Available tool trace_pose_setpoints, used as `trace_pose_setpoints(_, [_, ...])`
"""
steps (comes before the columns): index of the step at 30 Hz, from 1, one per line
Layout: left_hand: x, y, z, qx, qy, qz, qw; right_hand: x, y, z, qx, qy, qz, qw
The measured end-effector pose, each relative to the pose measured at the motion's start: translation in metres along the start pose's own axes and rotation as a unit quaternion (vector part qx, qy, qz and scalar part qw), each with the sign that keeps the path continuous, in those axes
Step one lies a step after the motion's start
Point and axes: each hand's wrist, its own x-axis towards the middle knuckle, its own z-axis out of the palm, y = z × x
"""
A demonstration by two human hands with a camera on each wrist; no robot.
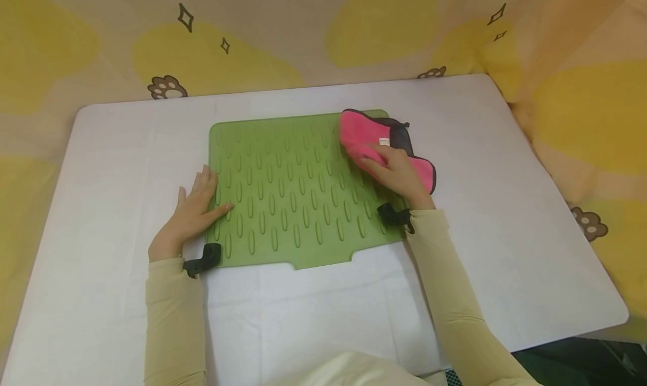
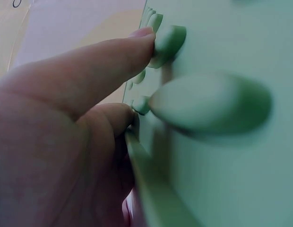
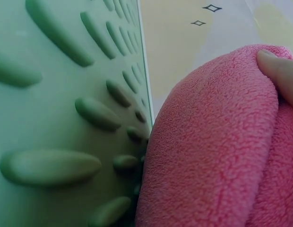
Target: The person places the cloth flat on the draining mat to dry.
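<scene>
Right grip (image 1: 401,175) seemingly pinches cloth (image 1: 361,128).

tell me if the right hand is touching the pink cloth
Touching: the right wrist view shows the right hand directly against the pink cloth, no gap between.

From my head, soft, even light covers the white, round-cornered bench (image 1: 531,217), with faint shadows beside my beige fabric sleeves (image 1: 174,324). At my left wrist, my bare left fingers (image 2: 108,59) look dim, and the nearest raised oval ridge (image 2: 212,104) blurs. At my right, the green rectangular mat (image 3: 52,132) darkens beside the fluffy pink cloth (image 3: 208,142).
</scene>
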Motion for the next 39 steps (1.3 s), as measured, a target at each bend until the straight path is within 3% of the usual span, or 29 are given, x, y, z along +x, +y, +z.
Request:
trace_pose_setpoints(12, [-0.001,-0.002,-0.001,-0.001,0.0,-0.002,1.0,0.002,-0.01,0.01,0.013,-0.014,-0.02,1.0])
trace_pose_setpoints(28, [-0.003,-0.003,-0.001,-0.002,0.002,-0.002,1.0,0.0,-0.036,0.039,0.043,-0.071,-0.04,0.996])
trace_pose_setpoints(39, [-0.001,-0.001,0.0,-0.002,0.0,-0.001,1.0,-0.004,-0.046,0.05,0.066,-0.094,-0.096,0.989])
